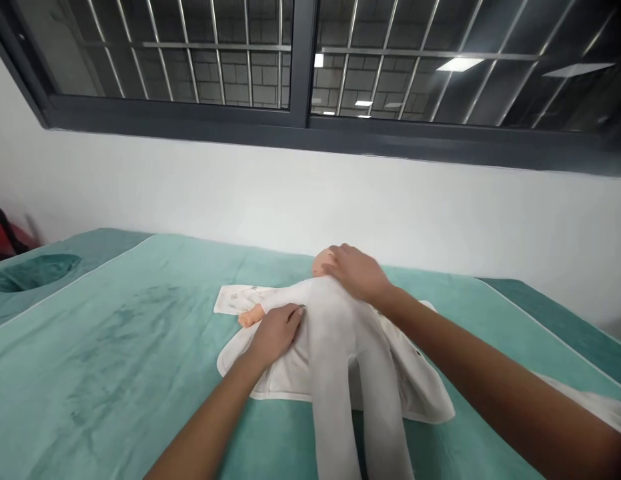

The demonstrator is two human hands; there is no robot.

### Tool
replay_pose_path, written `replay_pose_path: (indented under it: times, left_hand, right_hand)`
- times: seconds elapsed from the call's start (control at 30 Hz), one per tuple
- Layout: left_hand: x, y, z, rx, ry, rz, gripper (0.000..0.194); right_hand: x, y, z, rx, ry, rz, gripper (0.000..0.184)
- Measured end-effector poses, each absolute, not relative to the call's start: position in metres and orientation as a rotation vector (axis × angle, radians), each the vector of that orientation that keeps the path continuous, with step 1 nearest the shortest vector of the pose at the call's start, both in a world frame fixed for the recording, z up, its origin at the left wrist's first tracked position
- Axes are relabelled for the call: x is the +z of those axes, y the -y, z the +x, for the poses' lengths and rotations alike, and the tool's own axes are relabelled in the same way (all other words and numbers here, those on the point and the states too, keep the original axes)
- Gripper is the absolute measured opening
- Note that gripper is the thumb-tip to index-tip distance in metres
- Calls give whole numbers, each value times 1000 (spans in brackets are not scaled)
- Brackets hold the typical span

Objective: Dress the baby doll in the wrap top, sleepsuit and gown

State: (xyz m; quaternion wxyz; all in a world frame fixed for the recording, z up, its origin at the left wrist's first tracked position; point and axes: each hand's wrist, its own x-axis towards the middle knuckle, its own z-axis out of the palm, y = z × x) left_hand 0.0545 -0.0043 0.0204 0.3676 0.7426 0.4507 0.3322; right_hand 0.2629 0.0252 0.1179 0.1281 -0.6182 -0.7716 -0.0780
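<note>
A baby doll lies on its back on the table, head at the far end, in a pale grey-white garment with long legs pointing towards me. Spread open beneath it is a white jacket with small printed marks on one sleeve. The doll's small hand shows at the left, below that sleeve. My left hand is closed against the doll's left side; what its fingers pinch is hidden. My right hand curls over the doll's head and shoulder, covering most of the face.
A green plush cover with pale seams spreads over the table, with a round hollow at far left. White cloth lies at the right edge. Behind stand a white wall and a dark-framed barred window. A red and black object is partly visible.
</note>
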Motion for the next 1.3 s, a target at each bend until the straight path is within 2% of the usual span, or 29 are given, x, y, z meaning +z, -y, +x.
replay_pose_path:
  times: [0.1,0.27,0.43,0.63,0.73,0.87,1.0,1.1,1.3]
  left_hand:
    - [7,-3,54,882,-1192,2199,29]
    - [-4,3,50,775,-1205,2344,32]
    - [-5,-4,44,814,-1194,2492,32]
    - [-4,-23,26,828,-1822,2298,25]
    - [0,-29,13,883,-1860,2003,20]
    - [7,-33,-1,1024,-1560,1682,10]
    - [11,-34,-4,1147,-1506,1487,13]
    - [11,-31,0,1212,-1519,1478,20]
    - [12,-20,9,1299,-1591,1695,20]
  right_hand:
    - [104,-34,203,-78,2526,-1548,36]
    - [76,-55,149,323,2881,-1404,38]
    - [81,-49,164,319,2630,-1458,36]
    - [93,-28,184,641,2311,-1353,36]
    - [93,-24,182,574,2347,-1396,37]
    - [87,-26,180,328,2444,-1448,39]
    - [79,-29,181,26,2488,-1518,37]
    - [75,-31,180,-88,2518,-1550,31]
    - [73,-29,174,-142,2532,-1598,31]
